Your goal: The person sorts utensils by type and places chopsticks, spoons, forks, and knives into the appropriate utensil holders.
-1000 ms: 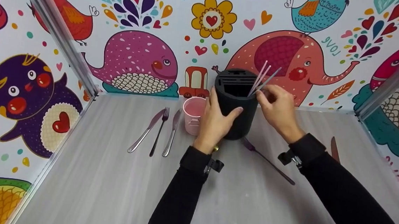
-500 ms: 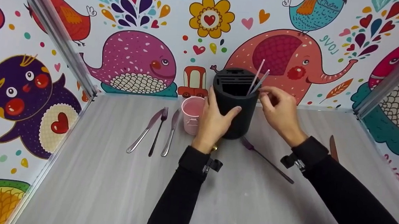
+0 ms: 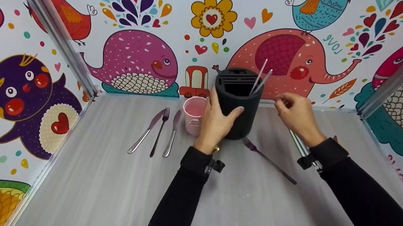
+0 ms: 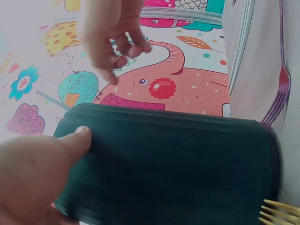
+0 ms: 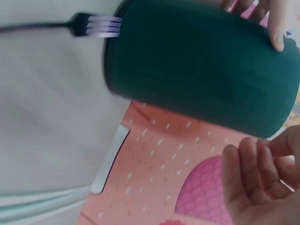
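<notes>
Black holder [image 3: 244, 125]: upright on the table [image 3: 111, 191], near the patterned wall [image 3: 174, 15]; slots across the back of its top, an open well in front.
Straws [image 3: 258, 79]: thin, one pink and one greyish, leaning out of the well towards its right side.
Left hand [image 3: 216, 123]: grip closed round the left side of the black holder; thumb across the front.
Right hand [image 3: 299, 114]: just right of the holder and apart from it; fingers loosely bent, grip narrow, with nothing seen in it.
Pink cup [image 3: 192, 117]: upright just left of the left hand, which partly hides it.
Left-side cutlery: one knife [image 3: 145, 134], a dark fork [image 3: 160, 133] and another knife [image 3: 172, 135], side by side on the table, apart.
Purplish fork [image 3: 270, 162]: on the table, tines by the holder's base; handle slanting towards the near right.
Gold fork [image 4: 279, 213]: tines beside the base in the left wrist view; nearly all hidden in the head view.
Pale strips [image 3: 298, 142]: partly under the right wrist; what they are cannot be told.
</notes>
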Tool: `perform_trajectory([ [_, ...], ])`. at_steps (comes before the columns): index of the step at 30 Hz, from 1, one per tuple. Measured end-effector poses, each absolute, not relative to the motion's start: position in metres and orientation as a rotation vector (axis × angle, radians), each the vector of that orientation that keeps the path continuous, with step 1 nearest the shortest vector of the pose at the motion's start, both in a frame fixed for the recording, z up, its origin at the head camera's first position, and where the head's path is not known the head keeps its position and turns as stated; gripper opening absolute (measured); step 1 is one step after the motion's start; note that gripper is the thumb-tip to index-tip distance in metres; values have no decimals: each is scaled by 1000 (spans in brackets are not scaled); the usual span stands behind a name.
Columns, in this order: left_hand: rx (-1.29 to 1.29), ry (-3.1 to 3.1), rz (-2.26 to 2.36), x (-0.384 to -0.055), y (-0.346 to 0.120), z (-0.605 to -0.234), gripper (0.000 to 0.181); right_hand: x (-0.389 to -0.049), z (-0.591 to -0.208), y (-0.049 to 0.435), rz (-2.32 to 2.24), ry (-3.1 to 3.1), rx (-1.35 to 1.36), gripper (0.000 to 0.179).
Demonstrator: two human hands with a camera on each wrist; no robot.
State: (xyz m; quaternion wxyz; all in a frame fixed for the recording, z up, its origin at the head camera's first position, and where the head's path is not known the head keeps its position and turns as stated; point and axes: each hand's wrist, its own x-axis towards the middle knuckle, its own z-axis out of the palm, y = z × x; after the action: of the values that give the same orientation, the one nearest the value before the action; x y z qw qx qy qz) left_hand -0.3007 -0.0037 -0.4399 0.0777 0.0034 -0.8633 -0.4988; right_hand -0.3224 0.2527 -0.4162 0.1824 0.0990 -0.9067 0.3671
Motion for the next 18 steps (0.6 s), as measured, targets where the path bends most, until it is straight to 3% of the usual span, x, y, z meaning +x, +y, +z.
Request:
perform_trajectory([
  [18, -9, -2582, -1464, -302, -3, -441, 112, -342, -444, 324, 854, -3022, 113, 35],
])
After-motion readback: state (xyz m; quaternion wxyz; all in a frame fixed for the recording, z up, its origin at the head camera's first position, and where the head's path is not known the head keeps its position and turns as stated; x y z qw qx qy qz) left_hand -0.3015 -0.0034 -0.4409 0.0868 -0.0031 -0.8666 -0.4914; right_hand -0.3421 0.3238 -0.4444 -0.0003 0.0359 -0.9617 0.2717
